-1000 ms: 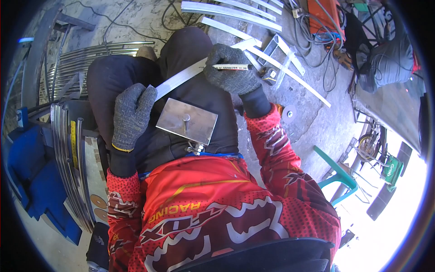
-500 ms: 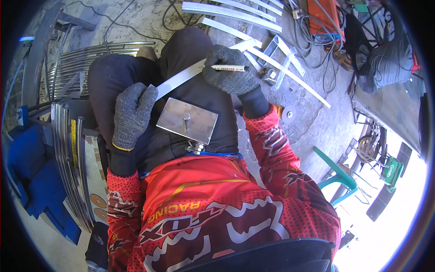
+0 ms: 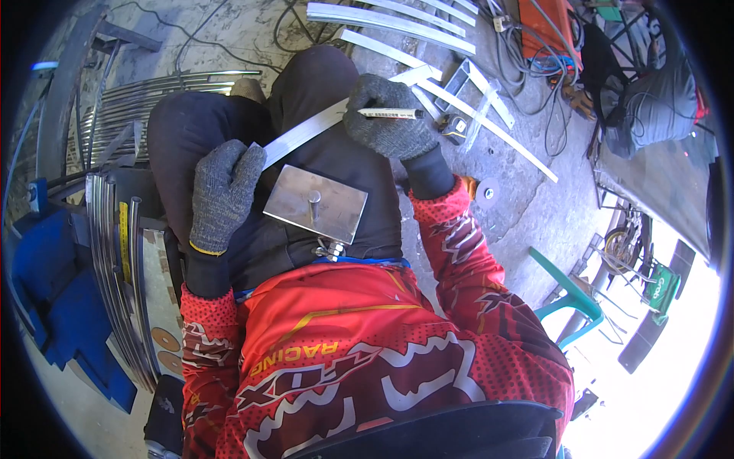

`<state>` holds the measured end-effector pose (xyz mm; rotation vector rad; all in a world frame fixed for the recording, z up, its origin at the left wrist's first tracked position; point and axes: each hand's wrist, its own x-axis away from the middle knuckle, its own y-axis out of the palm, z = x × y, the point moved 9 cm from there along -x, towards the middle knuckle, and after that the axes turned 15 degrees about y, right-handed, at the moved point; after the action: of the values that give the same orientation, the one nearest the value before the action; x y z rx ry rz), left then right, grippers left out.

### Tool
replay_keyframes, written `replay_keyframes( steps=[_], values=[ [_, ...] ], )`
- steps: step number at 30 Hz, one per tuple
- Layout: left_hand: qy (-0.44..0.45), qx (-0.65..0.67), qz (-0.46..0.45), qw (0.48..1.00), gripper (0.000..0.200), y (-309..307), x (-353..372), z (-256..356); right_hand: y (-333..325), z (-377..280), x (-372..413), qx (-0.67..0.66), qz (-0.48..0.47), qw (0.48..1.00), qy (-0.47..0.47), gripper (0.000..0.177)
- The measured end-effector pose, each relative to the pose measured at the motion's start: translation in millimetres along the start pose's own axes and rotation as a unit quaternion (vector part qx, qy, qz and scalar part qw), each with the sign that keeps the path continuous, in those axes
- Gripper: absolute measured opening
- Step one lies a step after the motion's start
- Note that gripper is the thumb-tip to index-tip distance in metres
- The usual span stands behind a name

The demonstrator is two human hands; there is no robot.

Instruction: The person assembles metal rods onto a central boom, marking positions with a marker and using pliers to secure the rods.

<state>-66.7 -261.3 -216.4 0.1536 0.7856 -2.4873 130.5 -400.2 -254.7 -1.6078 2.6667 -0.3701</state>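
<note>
A flat silver metal bar (image 3: 306, 135) lies slantwise across my thighs. My left hand (image 3: 227, 195), in a dark grey knit glove, is closed on its near end. Toward the other end, my right hand (image 3: 388, 116), gloved alike, is bent over the bar with a white marker pen (image 3: 391, 114) in its fingers. The pen's black end points right; its other end meets the bar by the fingers, partly hidden. On my lap, below the bar, rests a rectangular metal plate (image 3: 317, 205) with a short rod standing up from its middle.
Several metal strips (image 3: 390, 29) lie on the floor ahead. A tape measure (image 3: 454, 128) and a grinding disc (image 3: 486, 193) are to the right. Metal tubes (image 3: 115, 260) and a blue chair (image 3: 69, 298) stand left. A teal chair (image 3: 569, 298) and loose cables (image 3: 527, 65) are rightward.
My right hand and the marker pen have shifted very slightly up. The left hand, the bar and the plate look unmoved.
</note>
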Motion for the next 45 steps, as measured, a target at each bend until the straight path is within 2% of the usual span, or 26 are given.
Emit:
replay_keyframes(
  steps=[3,6,10,12,13,15,16,18,25,28,30,34,36,40,43,45],
  values=[
    [-0.001,0.004,-0.001,1.000,0.030,0.5,-0.1,-0.2,1.5,5.6,-2.0,-0.049,-0.010,0.999,0.019,0.019],
    [0.002,0.001,-0.002,1.000,0.030,0.2,-0.5,0.1,1.2,0.5,-0.6,-0.010,0.004,1.000,0.012,0.019],
    [0.006,-0.004,0.001,1.000,0.029,-0.1,-1.5,2.6,2.2,10.3,-1.1,-0.048,0.011,0.999,0.022,0.019],
    [0.003,-0.003,0.000,1.000,0.029,-0.1,-0.9,2.3,2.3,24.3,-3.4,-0.236,-0.011,0.969,0.072,0.019],
    [-0.001,-0.002,0.000,1.000,0.029,-0.1,-0.6,1.6,0.6,25.5,-2.7,-0.236,-0.010,0.969,0.072,0.019],
    [-0.001,0.000,0.001,1.000,0.029,-0.1,0.1,0.4,0.2,6.0,-1.5,-0.027,0.016,0.999,0.036,0.019],
    [-0.001,0.001,0.002,1.000,0.029,-0.1,0.3,0.0,-0.2,3.7,-2.2,-0.027,0.016,0.999,0.036,0.019],
    [-0.006,0.002,0.000,1.000,0.029,0.1,0.1,0.0,-0.6,-9.1,-0.2,0.042,0.032,0.998,-0.022,0.019],
    [0.013,-0.007,0.002,1.000,0.029,0.0,-1.2,2.2,1.3,-16.2,0.1,0.049,0.045,0.997,-0.044,0.017],
    [0.009,-0.012,0.000,1.000,0.029,-0.2,-1.4,3.0,0.9,-21.3,1.7,0.091,0.058,0.993,-0.056,0.017],
    [0.008,-0.011,-0.001,1.000,0.030,-0.1,-1.9,3.7,1.9,-15.6,0.5,0.042,0.030,0.998,-0.042,0.017],
    [-0.004,-0.006,-0.004,1.000,0.031,0.4,-1.2,1.4,-2.5,-11.7,1.2,0.052,0.052,0.996,-0.047,0.017],
    [-0.004,-0.007,-0.005,1.000,0.031,0.1,-0.9,0.8,-1.2,-4.4,-1.0,0.001,0.024,1.000,-0.003,0.018],
    [0.007,-0.013,0.004,1.000,0.031,-0.6,-1.0,3.7,0.0,-14.7,1.0,0.063,0.032,0.997,-0.036,0.017],
    [0.018,-0.013,0.009,1.000,0.030,-0.7,-1.5,4.5,-0.6,-8.3,0.8,0.001,0.029,0.999,-0.032,0.018],
    [0.017,-0.010,0.008,1.000,0.030,-0.9,-1.4,4.7,-0.1,-14.9,1.8,0.059,0.044,0.996,-0.041,0.019]
  ],
)
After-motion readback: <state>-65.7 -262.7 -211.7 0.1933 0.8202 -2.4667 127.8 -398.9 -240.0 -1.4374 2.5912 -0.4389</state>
